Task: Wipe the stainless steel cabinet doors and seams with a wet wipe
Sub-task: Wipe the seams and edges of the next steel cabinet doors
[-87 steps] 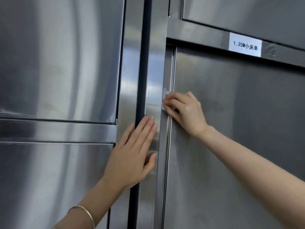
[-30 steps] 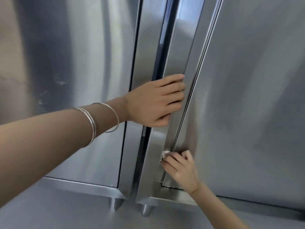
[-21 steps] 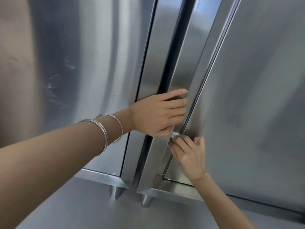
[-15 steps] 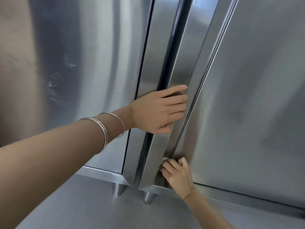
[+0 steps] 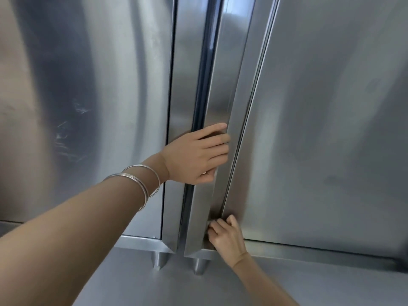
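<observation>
Stainless steel seam [image 5: 241, 138] is being wiped down to its foot: the right hand [image 5: 228, 238], now lower, is pinching the barely visible wet wipe [image 5: 209, 222] in curled fingers [image 5: 218, 226]; above them, the left hand [image 5: 196, 156] is pressing flat fingers on the door edge [image 5: 220, 96].

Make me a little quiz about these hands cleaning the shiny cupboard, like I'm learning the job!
1. True or false: the left hand lies with straight fingers on the cabinet.
2. Where on the seam is the right hand pressing the wipe?
A) up at the top
B) low down, near the cabinet's bottom edge
C) level with the left hand
3. Fill in: the bracelets are on the ____ wrist.

Key: 1 true; 2 B; 3 left.
</observation>
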{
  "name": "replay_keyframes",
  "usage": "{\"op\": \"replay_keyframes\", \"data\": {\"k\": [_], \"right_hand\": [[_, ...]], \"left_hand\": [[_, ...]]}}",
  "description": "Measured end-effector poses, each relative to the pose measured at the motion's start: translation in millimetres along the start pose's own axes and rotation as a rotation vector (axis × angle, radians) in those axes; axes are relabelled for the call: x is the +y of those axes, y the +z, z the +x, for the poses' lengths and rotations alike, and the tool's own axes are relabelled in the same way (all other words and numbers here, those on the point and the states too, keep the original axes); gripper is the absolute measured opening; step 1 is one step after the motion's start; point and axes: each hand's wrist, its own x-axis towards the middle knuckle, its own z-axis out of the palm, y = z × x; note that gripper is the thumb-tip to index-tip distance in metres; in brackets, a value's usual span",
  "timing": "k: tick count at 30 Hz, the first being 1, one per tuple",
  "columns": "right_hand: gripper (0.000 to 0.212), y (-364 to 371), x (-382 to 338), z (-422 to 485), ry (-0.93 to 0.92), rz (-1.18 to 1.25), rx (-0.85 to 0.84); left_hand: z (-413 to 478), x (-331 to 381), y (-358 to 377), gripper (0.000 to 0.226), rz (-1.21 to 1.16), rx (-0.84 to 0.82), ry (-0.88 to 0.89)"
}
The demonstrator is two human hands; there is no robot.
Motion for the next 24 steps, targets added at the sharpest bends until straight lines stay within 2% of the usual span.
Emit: {"op": "replay_keyframes", "data": {"k": [3, 7, 9, 11, 13, 15, 16, 18, 20, 24], "right_hand": [[0.026, -18, -3, 3, 0.098, 0.121, -0.022], [0.012, -64, 3, -9, 0.247, 0.374, 0.127], [0.006, -100, 21, -6, 0.340, 0.423, 0.205], [0.003, -145, 44, 2, 0.456, 0.440, 0.209], [0.010, -194, 71, 16, 0.593, 0.488, 0.176], [0.016, -246, 99, 36, 0.732, 0.517, 0.135], [0.012, -276, 114, 48, 0.772, 0.519, 0.123], [0.002, -338, 142, 73, 0.793, 0.489, 0.117], [0.003, -402, 170, 102, 0.788, 0.383, 0.097], [0.021, -533, 227, 158, 0.895, 0.259, 0.019]], "left_hand": [[4, 5, -8, 0.024, -0.010, -0.050, -0.060], [8, 17, -22, 0.025, -0.073, -0.107, -0.152], [15, 22, -34, 0.028, -0.120, -0.183, -0.202], [29, 27, -51, 0.024, -0.207, -0.247, -0.235], [54, 23, -72, 0.025, -0.324, -0.323, -0.264], [89, 7, -96, 0.029, -0.425, -0.406, -0.255], [109, -6, -111, 0.028, -0.463, -0.424, -0.242], [155, -37, -143, 0.029, -0.528, -0.430, -0.196], [203, -75, -180, 0.030, -0.563, -0.426, -0.139], [293, -154, -254, 0.026, -0.559, -0.386, -0.047]]}}
